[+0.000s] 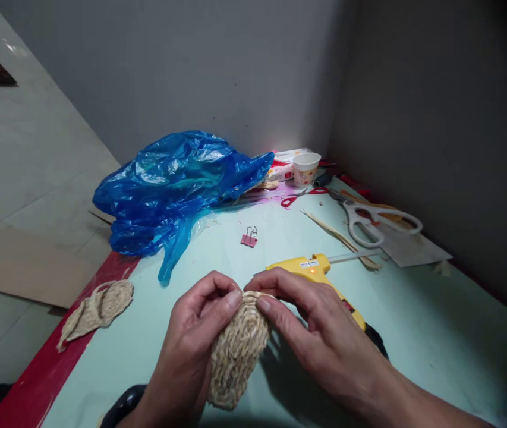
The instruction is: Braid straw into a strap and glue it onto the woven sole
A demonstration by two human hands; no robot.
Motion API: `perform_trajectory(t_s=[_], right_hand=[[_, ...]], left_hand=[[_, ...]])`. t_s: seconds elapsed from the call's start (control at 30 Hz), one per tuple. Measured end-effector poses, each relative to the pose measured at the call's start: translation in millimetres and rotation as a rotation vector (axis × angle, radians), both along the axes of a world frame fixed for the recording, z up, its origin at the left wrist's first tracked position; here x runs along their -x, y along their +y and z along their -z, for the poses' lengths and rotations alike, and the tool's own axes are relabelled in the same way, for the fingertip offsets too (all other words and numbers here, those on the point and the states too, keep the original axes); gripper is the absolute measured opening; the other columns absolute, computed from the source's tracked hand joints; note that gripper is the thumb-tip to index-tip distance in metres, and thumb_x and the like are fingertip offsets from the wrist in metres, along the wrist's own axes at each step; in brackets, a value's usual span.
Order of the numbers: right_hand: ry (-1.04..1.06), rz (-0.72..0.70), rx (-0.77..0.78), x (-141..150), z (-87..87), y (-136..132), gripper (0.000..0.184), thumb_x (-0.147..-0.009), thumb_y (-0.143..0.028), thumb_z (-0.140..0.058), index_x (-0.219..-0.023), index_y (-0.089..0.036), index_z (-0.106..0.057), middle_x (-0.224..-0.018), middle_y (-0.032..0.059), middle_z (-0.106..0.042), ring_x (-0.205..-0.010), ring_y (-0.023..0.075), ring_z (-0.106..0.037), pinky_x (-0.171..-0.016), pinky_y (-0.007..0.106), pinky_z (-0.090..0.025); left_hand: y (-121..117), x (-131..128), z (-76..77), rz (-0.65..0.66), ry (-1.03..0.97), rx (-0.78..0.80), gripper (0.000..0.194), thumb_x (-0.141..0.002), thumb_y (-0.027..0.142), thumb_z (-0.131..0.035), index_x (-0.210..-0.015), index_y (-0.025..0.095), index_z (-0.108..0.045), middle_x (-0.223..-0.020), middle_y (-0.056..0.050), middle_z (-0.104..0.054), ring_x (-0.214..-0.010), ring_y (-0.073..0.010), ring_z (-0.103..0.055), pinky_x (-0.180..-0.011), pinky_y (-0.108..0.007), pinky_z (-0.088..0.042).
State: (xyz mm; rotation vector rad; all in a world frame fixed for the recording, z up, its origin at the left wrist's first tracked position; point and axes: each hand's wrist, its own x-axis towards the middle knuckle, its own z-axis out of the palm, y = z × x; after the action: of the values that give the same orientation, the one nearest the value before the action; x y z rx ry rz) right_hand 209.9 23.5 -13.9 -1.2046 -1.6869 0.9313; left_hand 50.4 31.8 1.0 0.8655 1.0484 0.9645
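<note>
A braided straw sole (pixel 238 353), oval and tan, hangs between my two hands just above the table. My left hand (pixel 195 333) pinches its upper left edge between thumb and fingers. On the upper right edge, my right hand (pixel 311 330) grips it with thumb and forefinger. Behind my right hand lies a yellow glue gun (pixel 306 267), its small orange light lit and a clear glue stick out of its back end. A small straw slipper (pixel 99 312) of like weave rests on the table's left edge. The sole's far side is hidden from me.
A crumpled blue plastic bag (pixel 182 184) fills the back left. Beyond the glue gun are a pink binder clip (pixel 249 239), white-handled scissors (pixel 369 223), red-handled scissors (pixel 304 195), straw strips (pixel 342 241) and a paper cup (pixel 306 168). Grey walls border the table's back and right.
</note>
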Motion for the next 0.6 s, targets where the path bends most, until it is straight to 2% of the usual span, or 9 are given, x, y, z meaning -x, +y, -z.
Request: perform_trajectory(t_s=[0.1,0.2,0.27,0.4,0.5,0.6], right_hand=[[-0.001,0.001,-0.003,1,-0.9,1,0.014,-0.094,-0.020,-0.050,-0.087,-0.023,-0.061,-0.083,-0.0054,-0.067,-0.079,0.0133,-0.060,-0.074,0.028,-0.038],[-0.011,0.035,0.026,-1,-1.8,3,0.013,-0.093,-0.022,-0.051,-0.085,-0.022,-0.062,-0.081,-0.0047,-0.066,-0.077,0.0140,-0.058,-0.071,0.028,-0.038],[-0.003,0.030,0.038,-5,-2.9,5,0.015,-0.093,-0.024,-0.050,-0.086,-0.022,-0.063,-0.080,-0.0033,-0.066,-0.075,0.0143,-0.058,-0.069,0.027,-0.038],[-0.010,0.034,0.073,-14,-7.1,9,0.017,-0.092,-0.026,-0.050,-0.086,-0.021,-0.065,-0.078,-0.0025,-0.067,-0.071,0.0137,-0.059,-0.063,0.026,-0.037],[-0.022,0.048,0.063,-15,-8.5,9,0.017,-0.092,-0.026,-0.050,-0.086,-0.021,-0.065,-0.078,-0.0019,-0.068,-0.071,0.0147,-0.061,-0.063,0.026,-0.038],[-0.011,0.080,0.041,-14,-6.7,7,0.017,-0.092,-0.026,-0.051,-0.099,-0.023,-0.066,-0.083,-0.0006,-0.070,-0.076,0.0169,-0.063,-0.067,0.028,-0.041]], left_hand=[[0,-3,2.8,-0.025,0.007,-0.013,0.021,-0.079,0.032,-0.073,-0.078,0.017,-0.059,-0.065,0.003,-0.055,-0.059,-0.0080,-0.048,-0.054,-0.017,-0.040],[1,-4,4.7,0.014,0.067,-0.041,0.019,-0.081,0.035,-0.072,-0.080,0.019,-0.061,-0.067,0.003,-0.056,-0.060,-0.0089,-0.050,-0.055,-0.017,-0.041],[2,-4,3.9,0.027,0.136,-0.082,0.020,-0.085,0.040,-0.066,-0.087,0.020,-0.064,-0.073,0.001,-0.061,-0.066,-0.0112,-0.054,-0.060,-0.019,-0.044],[3,-2,0.5,-0.002,0.219,-0.164,0.036,-0.093,0.050,-0.049,-0.100,0.020,-0.068,-0.092,-0.005,-0.069,-0.081,-0.0170,-0.061,-0.074,-0.025,-0.049],[4,-2,1.5,-0.002,0.361,-0.234,0.029,-0.087,0.045,-0.061,-0.101,0.021,-0.067,-0.091,-0.004,-0.069,-0.081,-0.0168,-0.061,-0.071,-0.023,-0.049],[3,-5,4.5,-0.011,0.475,-0.318,0.019,-0.081,0.034,-0.071,-0.094,0.022,-0.065,-0.087,0.000,-0.067,-0.082,-0.0141,-0.062,-0.071,-0.019,-0.049]])
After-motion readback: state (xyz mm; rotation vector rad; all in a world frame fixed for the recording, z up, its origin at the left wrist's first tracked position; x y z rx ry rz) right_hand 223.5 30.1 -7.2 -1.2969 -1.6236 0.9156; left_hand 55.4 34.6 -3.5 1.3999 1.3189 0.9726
